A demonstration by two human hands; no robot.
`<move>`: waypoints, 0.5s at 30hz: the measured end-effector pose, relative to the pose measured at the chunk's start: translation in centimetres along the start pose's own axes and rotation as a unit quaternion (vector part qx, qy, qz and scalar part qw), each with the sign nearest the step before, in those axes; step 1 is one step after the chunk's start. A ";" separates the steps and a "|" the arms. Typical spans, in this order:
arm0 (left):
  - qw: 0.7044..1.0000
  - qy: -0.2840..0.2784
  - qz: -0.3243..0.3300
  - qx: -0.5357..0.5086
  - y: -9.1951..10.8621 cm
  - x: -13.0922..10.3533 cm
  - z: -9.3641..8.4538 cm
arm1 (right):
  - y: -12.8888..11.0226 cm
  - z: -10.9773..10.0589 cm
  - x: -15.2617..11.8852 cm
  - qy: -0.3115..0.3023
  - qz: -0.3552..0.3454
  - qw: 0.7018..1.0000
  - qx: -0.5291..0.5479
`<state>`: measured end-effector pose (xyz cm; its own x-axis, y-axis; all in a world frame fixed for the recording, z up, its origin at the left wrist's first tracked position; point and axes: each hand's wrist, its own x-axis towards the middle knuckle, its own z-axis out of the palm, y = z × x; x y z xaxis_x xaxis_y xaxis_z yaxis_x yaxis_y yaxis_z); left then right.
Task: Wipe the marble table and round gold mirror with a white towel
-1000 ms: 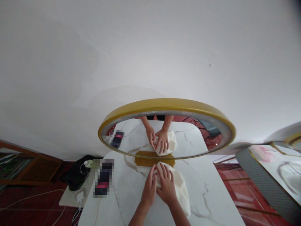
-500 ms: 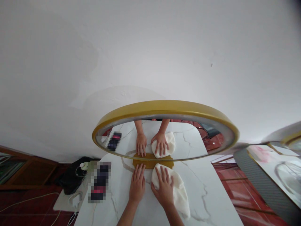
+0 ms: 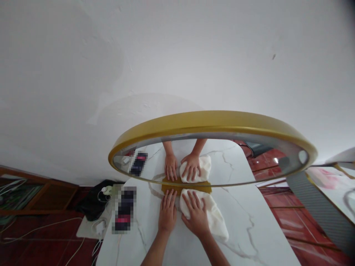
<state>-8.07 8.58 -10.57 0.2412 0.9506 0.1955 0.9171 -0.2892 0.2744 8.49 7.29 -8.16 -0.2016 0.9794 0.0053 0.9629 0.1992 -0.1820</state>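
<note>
My left hand [image 3: 168, 212] lies flat on the white marbled table [image 3: 177, 251]. Its fingers are stretched forward, and the fingertips reach the gold base [image 3: 169, 188] of a round mirror. My right hand [image 3: 197, 218] rests with spread fingers on a crumpled white cloth [image 3: 217, 223], pressing it against the tabletop just in front of the base. Part of the cloth trails out to the right of that hand. The gold-rimmed mirror [image 3: 216, 122] stands over the base and reflects both hands and the cloth.
A pixelated dark object [image 3: 124, 210] lies on the table's left side. Beyond that edge are a black bag [image 3: 93, 203] and white cables [image 3: 97, 247] above a red floor. To the right stands another surface with a grey ribbed side [image 3: 313, 203]. A white wall [image 3: 177, 55] rises behind.
The whole view has shifted, with table and mirror base a little further right and up. My right hand and the cloth sit slightly further left against the base. My left hand stays by the base.
</note>
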 end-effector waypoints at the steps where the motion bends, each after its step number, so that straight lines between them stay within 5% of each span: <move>1: 1.000 -0.002 -0.003 -0.005 0.1 0.1 -0.1 | 1.0 -0.1 -0.4 0.005 0.015 1.000 -0.009; 7: 1.000 0.005 -0.012 -0.022 0.2 0.2 -0.2 | 5.4 -0.5 -2.1 0.034 0.100 0.994 -0.034; 15: 1.000 0.013 -0.005 -0.020 0.1 0.0 0.2 | 0.1 0.1 0.2 -0.029 0.000 0.999 0.026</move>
<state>-7.90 8.56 -10.69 0.2235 0.9502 0.2171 0.9058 -0.2847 0.3138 8.51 7.53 -8.25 -0.2139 0.9755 -0.0508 0.9523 0.1966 -0.2333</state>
